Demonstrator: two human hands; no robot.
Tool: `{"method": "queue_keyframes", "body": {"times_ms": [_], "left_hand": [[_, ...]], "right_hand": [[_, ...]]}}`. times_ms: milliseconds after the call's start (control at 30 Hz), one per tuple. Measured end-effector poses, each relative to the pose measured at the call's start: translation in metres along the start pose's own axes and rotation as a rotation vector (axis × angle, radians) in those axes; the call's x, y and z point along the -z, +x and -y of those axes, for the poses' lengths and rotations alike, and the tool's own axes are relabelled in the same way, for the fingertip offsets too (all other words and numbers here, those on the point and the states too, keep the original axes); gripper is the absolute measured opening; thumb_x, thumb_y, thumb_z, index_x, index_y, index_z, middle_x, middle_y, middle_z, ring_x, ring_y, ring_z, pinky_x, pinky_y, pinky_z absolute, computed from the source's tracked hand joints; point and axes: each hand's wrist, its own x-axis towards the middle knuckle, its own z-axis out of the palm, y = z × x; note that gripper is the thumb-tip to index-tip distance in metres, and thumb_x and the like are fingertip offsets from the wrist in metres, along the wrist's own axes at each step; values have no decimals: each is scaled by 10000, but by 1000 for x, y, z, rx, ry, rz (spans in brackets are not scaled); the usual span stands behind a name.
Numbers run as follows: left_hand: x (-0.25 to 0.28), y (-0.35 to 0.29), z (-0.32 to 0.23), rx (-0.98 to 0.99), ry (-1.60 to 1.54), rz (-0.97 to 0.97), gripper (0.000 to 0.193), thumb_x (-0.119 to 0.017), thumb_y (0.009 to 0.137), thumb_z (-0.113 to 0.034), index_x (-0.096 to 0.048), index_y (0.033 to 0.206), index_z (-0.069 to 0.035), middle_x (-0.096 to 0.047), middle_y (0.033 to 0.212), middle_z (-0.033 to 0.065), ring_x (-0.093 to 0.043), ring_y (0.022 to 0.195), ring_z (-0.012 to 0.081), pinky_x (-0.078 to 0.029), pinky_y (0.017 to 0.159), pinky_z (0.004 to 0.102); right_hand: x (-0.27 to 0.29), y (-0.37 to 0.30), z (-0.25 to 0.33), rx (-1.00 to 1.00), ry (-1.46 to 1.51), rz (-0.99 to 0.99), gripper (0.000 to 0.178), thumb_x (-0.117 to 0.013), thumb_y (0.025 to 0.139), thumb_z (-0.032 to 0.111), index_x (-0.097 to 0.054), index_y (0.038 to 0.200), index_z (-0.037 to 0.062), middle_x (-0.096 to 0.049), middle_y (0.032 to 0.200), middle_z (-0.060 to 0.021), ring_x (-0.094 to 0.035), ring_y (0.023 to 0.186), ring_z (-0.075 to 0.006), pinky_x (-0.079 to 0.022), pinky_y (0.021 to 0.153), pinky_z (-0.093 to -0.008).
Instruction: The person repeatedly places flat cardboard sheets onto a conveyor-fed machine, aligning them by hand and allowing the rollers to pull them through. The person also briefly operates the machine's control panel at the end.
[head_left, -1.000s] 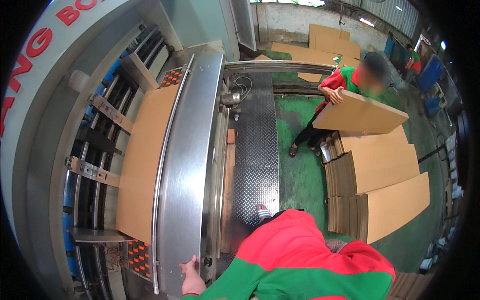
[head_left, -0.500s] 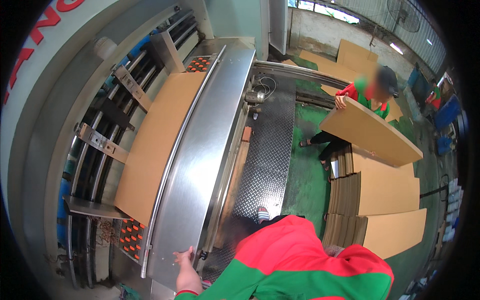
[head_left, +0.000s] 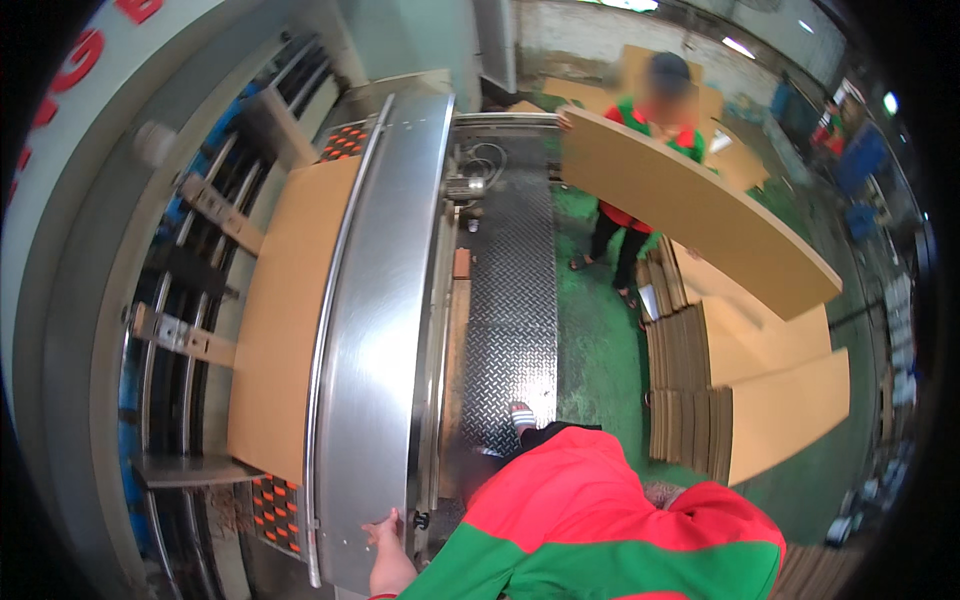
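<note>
At left of the frame, a cardboard sheet (head_left: 285, 320) lies in the machine (head_left: 60, 290). Beside it, on the lower end of the steel table (head_left: 375, 300), rests the left hand (head_left: 384, 530), fingers spread, gripping nothing. The hidden right hand's grip I cannot tell. Upper right, a co-worker (head_left: 630, 118) holds a board (head_left: 700, 215).

My feed shows tan cardboard (head_left: 290, 320), a silver table (head_left: 372, 300), a dark diamond-patterned walkway (head_left: 510, 290), green floor (head_left: 590, 375), a red-and-green shirt (head_left: 570, 490) and a seemingly striped sandal (head_left: 521, 416).

Left hand (head_left: 382, 530) on steel table (head_left: 378, 300), cardboard sheet (head_left: 290, 320) alongside, co-worker (head_left: 640, 125) holding board (head_left: 700, 215), cardboard stacks (head_left: 760, 345) nearby
</note>
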Motion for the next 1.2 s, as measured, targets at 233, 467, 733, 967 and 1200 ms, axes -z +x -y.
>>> {"method": "queue_keyframes", "body": {"times_ms": [233, 467, 733, 967, 1200], "left_hand": [[5, -4, -1, -15, -52, 97, 1460, -1001, 651, -458, -11, 1699, -227, -37, 1716, 298, -305, 1533, 482, -354, 1242, 553], [-22, -15, -8, -347, 89, -224, 1078, -868, 817, -305, -237, 1650, -39, -203, 1656, 345, -351, 1480, 518, -319, 1239, 547], [-53, -168, -107, -1329, -505, 836, 989, -791, 933, -164, -140, 1660, -6, -234, 1700, 248, -269, 1571, 364, -267, 1273, 481], [27, -265, -193, -1763, -335, 619, 1433, -983, 630, -191, -13, 1675, -42, -191, 1710, 238, -233, 1578, 372, -227, 1290, 467], [29, -201, -236, -1304, -963, 273, 908, -934, 766, -133, -390, 1484, -22, -568, 1371, 213, -566, 1250, 335, -431, 1091, 439]], "right_hand": [[-40, 9, 48, 73, 91, -59, 510, -639, 930, 392, -663, 1303, 45, -684, 1307, -243, -653, 1208, -416, -518, 1021, -484], [-51, 4, 85, 78, 105, -76, 509, -634, 934, 389, -663, 1298, 34, -680, 1312, -248, -650, 1215, -418, -514, 1029, -484], [-44, 3, 94, 59, 31, -76, 508, -629, 938, 385, -663, 1292, 22, -675, 1319, -252, -645, 1222, -419, -509, 1038, -484], [-35, 8, 111, 65, -23, -92, 508, -624, 942, 382, -664, 1286, 11, -672, 1324, -257, -642, 1229, -420, -505, 1046, -483], [9, 35, 142, 118, -122, -167, 508, -619, 945, 379, -664, 1281, 0, -668, 1330, -261, -638, 1235, -421, -500, 1055, -483]]}}
